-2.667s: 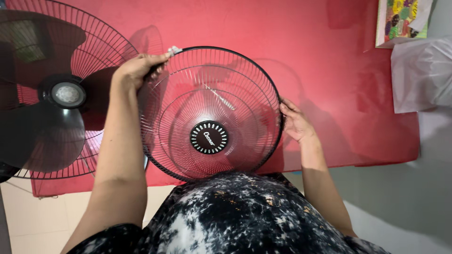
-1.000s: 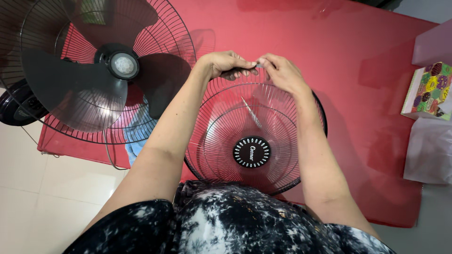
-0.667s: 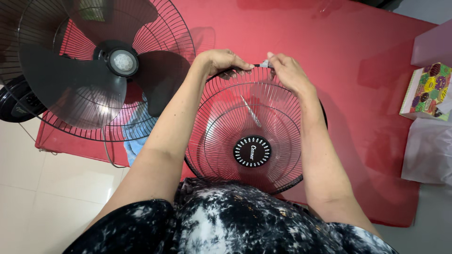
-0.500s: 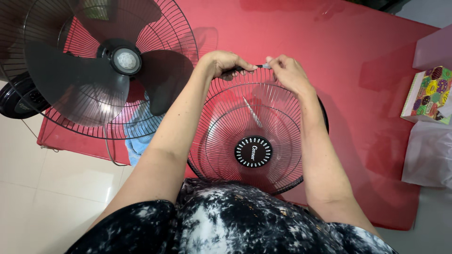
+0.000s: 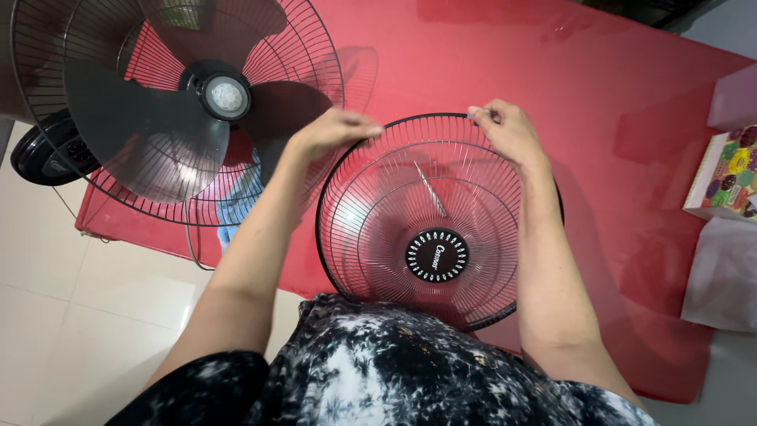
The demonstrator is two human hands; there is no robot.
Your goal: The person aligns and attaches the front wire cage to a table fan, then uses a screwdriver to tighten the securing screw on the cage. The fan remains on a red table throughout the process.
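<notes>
Grille: we see a round black wire fan grille with a black centre disc, held upright against the person's front, its lower edge hidden behind the black-and-white mottled shirt; behind it lies the red table top.
Right hand: the right hand sits on the upper right rim of the grille; its fingers are curled in on the rim wire, pinching it at the top (what lies under the fingertips we cannot tell).
Left hand: the left hand rests at the upper left rim; fingers stretched out together toward the rim, touching or just short of it; we cannot tell whether it grips.
Fan: to the left stands a black fan with dark blades, a pale round hub and only its rear wire guard fitted; the guard's right edge is just beside the left hand.
Below the fan: a blue cloth shows through the guard wires; a dark round base sits at the far left over pale floor tiles.
Right edge: a box with a colourful dotted print; under it a white plastic bag; both well apart from the grille.
</notes>
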